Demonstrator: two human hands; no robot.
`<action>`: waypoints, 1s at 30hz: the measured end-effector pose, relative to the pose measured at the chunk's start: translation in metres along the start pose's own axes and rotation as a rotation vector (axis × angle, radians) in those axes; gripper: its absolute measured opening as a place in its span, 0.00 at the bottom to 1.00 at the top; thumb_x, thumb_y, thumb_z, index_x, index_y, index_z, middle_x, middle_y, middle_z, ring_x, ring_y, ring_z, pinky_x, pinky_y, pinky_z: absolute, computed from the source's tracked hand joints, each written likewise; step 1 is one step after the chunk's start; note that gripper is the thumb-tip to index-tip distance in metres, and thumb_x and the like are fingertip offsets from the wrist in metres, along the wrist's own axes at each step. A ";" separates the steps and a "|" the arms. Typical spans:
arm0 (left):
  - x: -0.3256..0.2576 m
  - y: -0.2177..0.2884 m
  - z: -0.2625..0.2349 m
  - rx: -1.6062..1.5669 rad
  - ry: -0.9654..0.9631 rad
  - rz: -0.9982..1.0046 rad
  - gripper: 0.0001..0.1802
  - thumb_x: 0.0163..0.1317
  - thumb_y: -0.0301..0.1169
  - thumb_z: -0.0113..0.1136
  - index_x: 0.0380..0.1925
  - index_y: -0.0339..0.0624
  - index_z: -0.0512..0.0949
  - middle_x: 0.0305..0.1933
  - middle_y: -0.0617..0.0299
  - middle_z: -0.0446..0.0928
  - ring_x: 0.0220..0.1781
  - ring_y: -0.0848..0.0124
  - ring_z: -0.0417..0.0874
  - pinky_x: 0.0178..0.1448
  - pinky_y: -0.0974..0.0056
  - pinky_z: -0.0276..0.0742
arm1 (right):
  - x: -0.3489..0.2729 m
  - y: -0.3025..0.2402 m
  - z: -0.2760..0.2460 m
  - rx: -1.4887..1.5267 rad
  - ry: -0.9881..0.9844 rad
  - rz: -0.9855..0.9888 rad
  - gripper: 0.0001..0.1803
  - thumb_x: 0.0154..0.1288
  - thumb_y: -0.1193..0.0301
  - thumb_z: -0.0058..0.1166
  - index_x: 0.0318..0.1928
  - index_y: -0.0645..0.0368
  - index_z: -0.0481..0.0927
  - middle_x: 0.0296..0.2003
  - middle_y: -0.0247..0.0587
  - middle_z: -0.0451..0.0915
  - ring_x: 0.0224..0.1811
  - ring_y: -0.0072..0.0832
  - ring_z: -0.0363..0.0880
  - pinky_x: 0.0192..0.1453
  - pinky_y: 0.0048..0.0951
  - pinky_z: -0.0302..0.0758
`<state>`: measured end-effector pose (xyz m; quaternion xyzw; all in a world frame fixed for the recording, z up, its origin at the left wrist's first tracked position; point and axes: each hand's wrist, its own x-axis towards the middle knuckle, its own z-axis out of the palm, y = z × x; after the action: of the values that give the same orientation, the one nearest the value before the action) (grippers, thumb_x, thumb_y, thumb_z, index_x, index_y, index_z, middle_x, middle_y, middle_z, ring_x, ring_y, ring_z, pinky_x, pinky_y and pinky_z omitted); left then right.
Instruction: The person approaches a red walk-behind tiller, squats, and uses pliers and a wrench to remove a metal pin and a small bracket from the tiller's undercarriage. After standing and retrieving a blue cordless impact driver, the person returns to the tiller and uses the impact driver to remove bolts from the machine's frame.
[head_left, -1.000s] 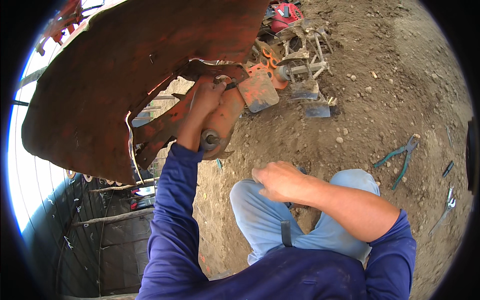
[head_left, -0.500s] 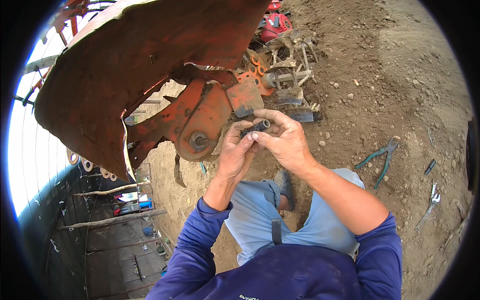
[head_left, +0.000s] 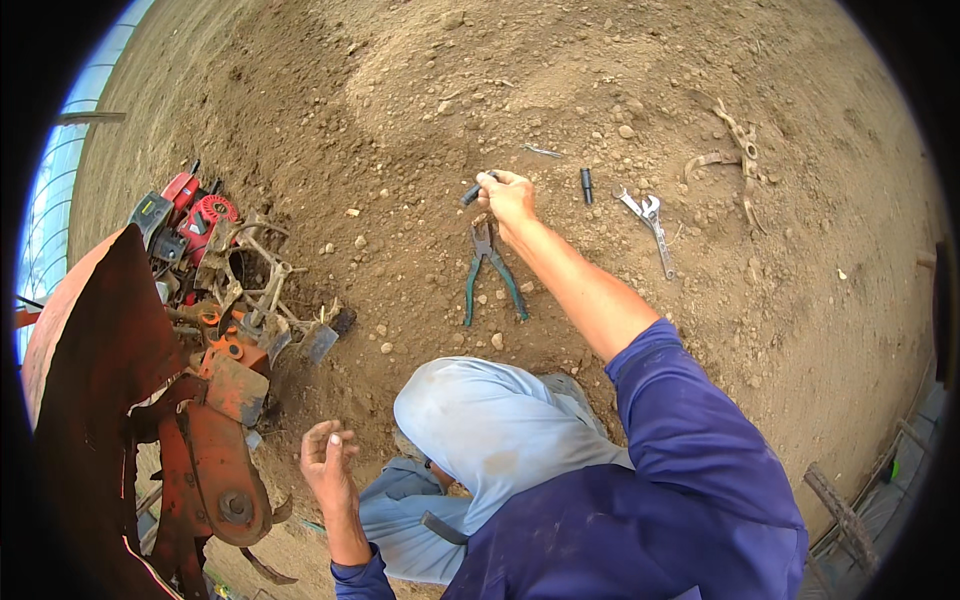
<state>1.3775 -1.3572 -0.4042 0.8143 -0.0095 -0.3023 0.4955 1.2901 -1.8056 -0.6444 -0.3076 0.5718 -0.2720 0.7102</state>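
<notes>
- Half a second ago both hands met at the orange machine's bracket; now the right hand [head_left: 508,195] has swung out over the bare soil [head_left: 420,90], and the left hand [head_left: 325,460] has dropped beside the person's knee.
- The right hand is clenched around a short dark cylindrical piece [head_left: 472,192], which juts out of the fist on its left side.
- The piece's long axis runs low-left to high-right in the picture, its free end pointing toward the red engine [head_left: 205,215].
- The piece sits just above the green-handled pliers [head_left: 488,270], touching only the hand as far as can be seen.
- The pliers lie on the soil with the jaws directly under the right hand and the handles spread toward the person's pale blue trouser knee [head_left: 480,420].
- To the right of the pliers, a small dark sleeve [head_left: 586,185] stands apart on the soil, its length running up and down the picture.
- Further right of the pliers lies a silver adjustable wrench [head_left: 650,222], head up-left, handle slanting down-right.
- Well right of the pliers, a pale curved tine [head_left: 735,150] rests on the dirt.
- The left hand is released and holds nothing, fingers loosely curled, palm up, far lower-left of the pliers and near the orange tiller casing [head_left: 215,470].
- No container shows in the view.
</notes>
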 end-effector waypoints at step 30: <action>0.010 0.123 0.014 0.828 -0.305 0.771 0.29 0.63 0.29 0.74 0.65 0.45 0.80 0.45 0.51 0.82 0.42 0.52 0.86 0.49 0.53 0.82 | -0.270 -0.073 0.118 -0.563 -1.392 0.257 0.48 0.61 0.67 0.79 0.74 0.66 0.63 0.33 0.42 0.87 0.26 0.21 0.83 0.24 0.24 0.73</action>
<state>1.4133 -1.4342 -0.3135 0.8251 -0.4934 -0.1853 0.2034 1.3499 -1.6398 -0.3971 -0.5085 0.0714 0.2256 0.8279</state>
